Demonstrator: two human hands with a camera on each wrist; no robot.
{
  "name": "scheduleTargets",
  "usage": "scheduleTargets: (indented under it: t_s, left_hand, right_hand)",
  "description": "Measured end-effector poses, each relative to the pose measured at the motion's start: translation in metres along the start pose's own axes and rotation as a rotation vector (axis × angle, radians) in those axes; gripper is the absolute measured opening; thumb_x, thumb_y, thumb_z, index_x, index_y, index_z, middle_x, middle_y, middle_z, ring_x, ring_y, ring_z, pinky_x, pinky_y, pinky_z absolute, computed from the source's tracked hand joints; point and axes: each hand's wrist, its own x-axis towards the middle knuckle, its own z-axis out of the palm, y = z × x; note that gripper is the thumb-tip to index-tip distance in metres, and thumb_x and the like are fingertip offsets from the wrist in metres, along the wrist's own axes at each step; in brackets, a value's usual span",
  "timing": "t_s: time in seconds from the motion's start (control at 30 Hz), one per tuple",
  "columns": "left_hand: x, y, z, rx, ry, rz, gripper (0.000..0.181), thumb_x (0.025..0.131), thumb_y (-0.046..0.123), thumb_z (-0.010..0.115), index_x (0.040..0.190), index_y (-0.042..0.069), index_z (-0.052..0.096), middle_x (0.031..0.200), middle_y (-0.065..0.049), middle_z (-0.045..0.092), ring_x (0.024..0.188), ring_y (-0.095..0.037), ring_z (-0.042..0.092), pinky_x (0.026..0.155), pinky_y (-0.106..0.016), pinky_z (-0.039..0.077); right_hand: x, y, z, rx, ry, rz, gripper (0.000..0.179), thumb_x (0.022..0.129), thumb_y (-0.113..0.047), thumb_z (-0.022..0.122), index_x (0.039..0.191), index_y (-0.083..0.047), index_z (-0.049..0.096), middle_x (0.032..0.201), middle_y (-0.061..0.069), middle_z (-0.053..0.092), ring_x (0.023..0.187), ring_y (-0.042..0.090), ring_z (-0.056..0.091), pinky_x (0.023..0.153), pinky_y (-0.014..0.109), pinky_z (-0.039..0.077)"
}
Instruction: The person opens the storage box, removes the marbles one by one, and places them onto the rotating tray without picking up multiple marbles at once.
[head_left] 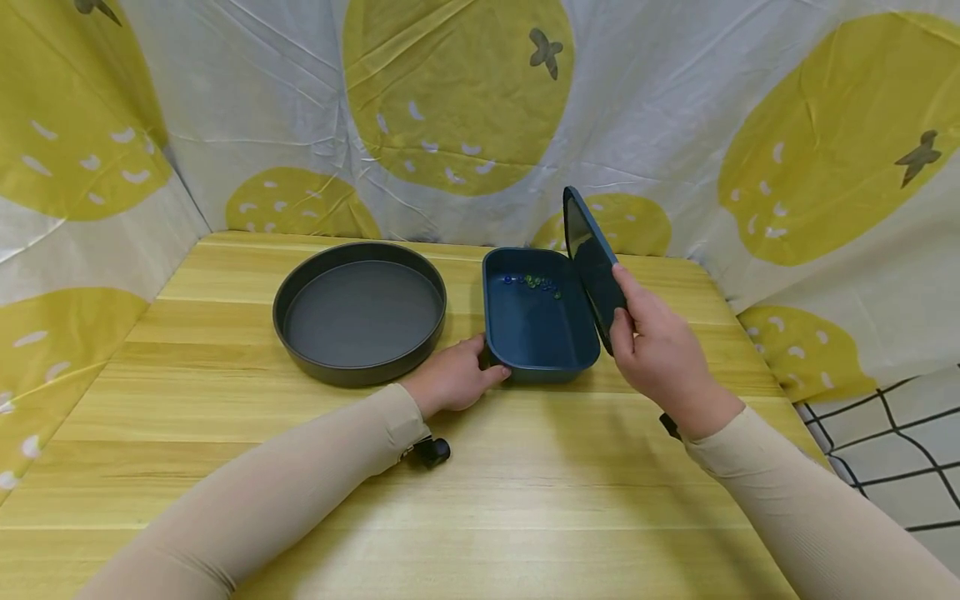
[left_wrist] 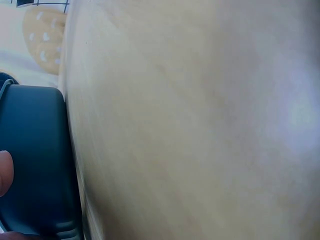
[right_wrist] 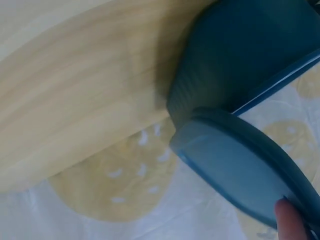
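A dark blue rectangular container [head_left: 536,333] stands on the table with its top uncovered. Several small blue and green glass beads or marbles [head_left: 534,282] lie at its far end. My right hand [head_left: 660,350] grips the near part of the blue lid [head_left: 592,267], which is tilted up on edge along the container's right side. In the right wrist view a fingertip [right_wrist: 289,220] presses the lid's outer face [right_wrist: 230,170]. My left hand [head_left: 457,375] holds the container's near left corner, thumb along the front wall; the left wrist view shows the thumb [left_wrist: 5,172] against that wall.
A round dark grey pan [head_left: 363,312] sits to the left of the container, close to my left wrist. The wooden table [head_left: 480,500] ends at a white curtain with yellow fruit prints [head_left: 457,100] behind. Black-lined white fabric [head_left: 900,433] hangs beyond the right edge.
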Motion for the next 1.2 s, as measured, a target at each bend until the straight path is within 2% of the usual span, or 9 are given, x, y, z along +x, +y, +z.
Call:
scheduleTargets:
  t_s: [0.1,0.27,0.4,0.6,0.8,0.97,1.2]
  left_hand:
    - [0.000,0.000,0.000,0.011,0.001,-0.006,0.081,0.105,0.055,0.057,0.168,0.015,0.028,0.166,-0.011,0.045,0.154,-0.031,0.042,0.125,-0.047,0.036]
    - [0.000,0.001,-0.001,0.022,-0.003,-0.018,0.081,0.105,0.057,0.056,0.169,0.016,0.027,0.168,-0.011,0.042,0.156,-0.030,0.039,0.126,-0.046,0.034]
    - [0.000,0.001,-0.001,0.020,-0.009,-0.019,0.082,0.105,0.057,0.056,0.169,0.016,0.026,0.168,-0.011,0.042,0.156,-0.030,0.039,0.126,-0.047,0.034]
    - [0.000,0.001,-0.001,0.010,-0.013,-0.015,0.080,0.105,0.058,0.055,0.169,0.019,0.027,0.168,-0.010,0.042,0.155,-0.030,0.040,0.126,-0.048,0.035]
    - [0.001,0.000,-0.001,0.013,-0.013,-0.009,0.080,0.105,0.058,0.055,0.169,0.019,0.027,0.167,-0.010,0.043,0.155,-0.031,0.040,0.126,-0.048,0.035]
    - [0.001,0.000,-0.001,0.017,-0.012,-0.005,0.079,0.105,0.057,0.054,0.169,0.018,0.028,0.167,-0.011,0.044,0.155,-0.030,0.041,0.125,-0.047,0.036]
    - [0.001,0.000,0.000,0.019,-0.010,-0.009,0.079,0.105,0.058,0.055,0.169,0.020,0.029,0.166,-0.010,0.045,0.154,-0.031,0.042,0.125,-0.048,0.037]
  right_hand:
    - [-0.002,0.002,-0.003,-0.007,-0.037,0.049,0.057,0.099,0.003,0.056,0.154,0.004,0.048,0.069,0.010,0.050,0.060,0.019,0.038,0.058,0.035,0.037]
    - [-0.010,0.005,-0.007,-0.011,-0.109,0.130,0.057,0.097,0.004,0.054,0.154,0.004,0.049,0.064,0.002,0.039,0.057,0.015,0.031,0.055,0.030,0.028]
    - [-0.016,0.010,-0.007,-0.023,-0.135,0.153,0.057,0.097,0.003,0.055,0.154,0.005,0.049,0.065,0.004,0.046,0.058,0.016,0.040,0.054,0.030,0.034]
    - [-0.020,0.018,-0.007,-0.047,-0.126,0.148,0.054,0.096,0.002,0.060,0.150,0.008,0.052,0.076,0.016,0.063,0.061,0.020,0.056,0.056,0.034,0.046]
    - [-0.022,0.023,-0.012,-0.062,-0.156,0.203,0.059,0.096,-0.002,0.063,0.152,0.008,0.050,0.075,0.016,0.063,0.061,0.021,0.059,0.055,0.033,0.046]
    - [-0.025,0.029,-0.016,-0.073,-0.204,0.260,0.065,0.097,-0.007,0.067,0.156,0.008,0.043,0.083,0.021,0.067,0.065,0.026,0.064,0.056,0.034,0.047]
    - [-0.031,0.040,-0.018,-0.075,-0.196,0.288,0.067,0.096,-0.008,0.070,0.154,0.012,0.043,0.086,0.025,0.067,0.066,0.030,0.067,0.055,0.034,0.047]
